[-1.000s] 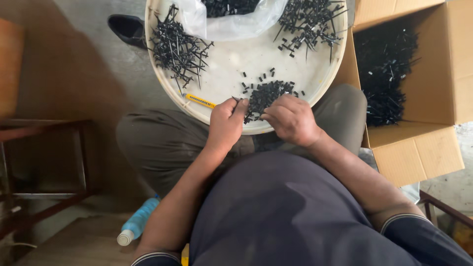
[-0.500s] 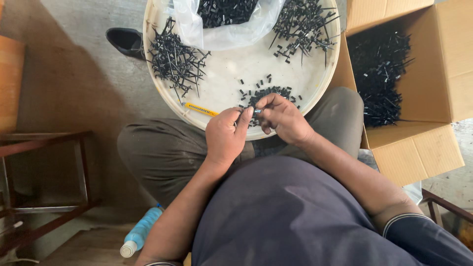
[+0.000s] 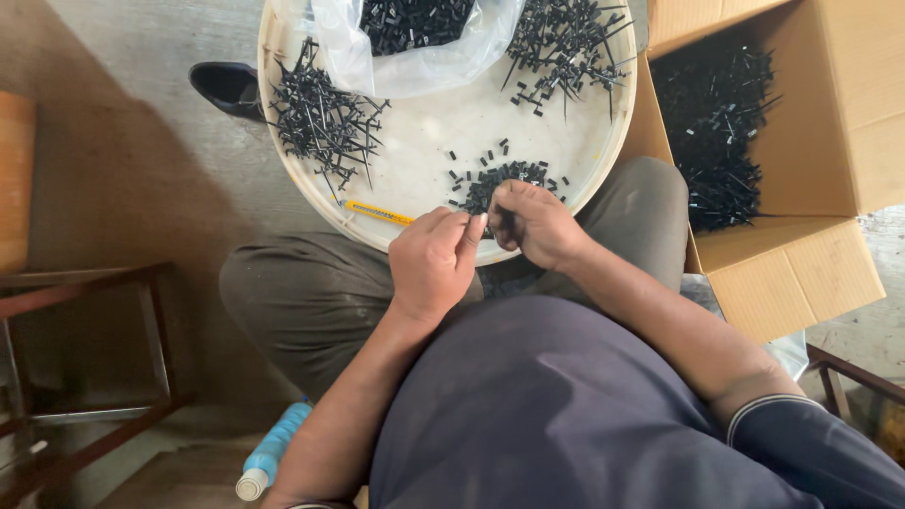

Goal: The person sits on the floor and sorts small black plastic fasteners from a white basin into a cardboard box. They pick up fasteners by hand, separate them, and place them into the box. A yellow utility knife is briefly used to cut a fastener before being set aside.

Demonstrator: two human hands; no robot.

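Observation:
A round white tray (image 3: 424,160) rests on my lap. My left hand (image 3: 432,262) and my right hand (image 3: 533,224) meet at its near rim, fingertips pinched together over a pile of small black pieces (image 3: 504,179). What they pinch is tiny and mostly hidden by the fingers. A heap of thin black pins (image 3: 320,118) lies at the tray's left, another heap of pins (image 3: 566,42) at the far right. A yellow utility knife (image 3: 377,213) lies near my left hand.
A clear plastic bag (image 3: 415,42) of black parts sits at the tray's far side. An open cardboard box (image 3: 782,151) with black pins stands at the right. A wooden stool (image 3: 85,349) is at the left, a blue bottle (image 3: 273,451) on the floor, a black shoe (image 3: 226,87) beyond the tray.
Both hands drew back from the pile of small pieces and came together at the tray's near rim, fingertips now pinched.

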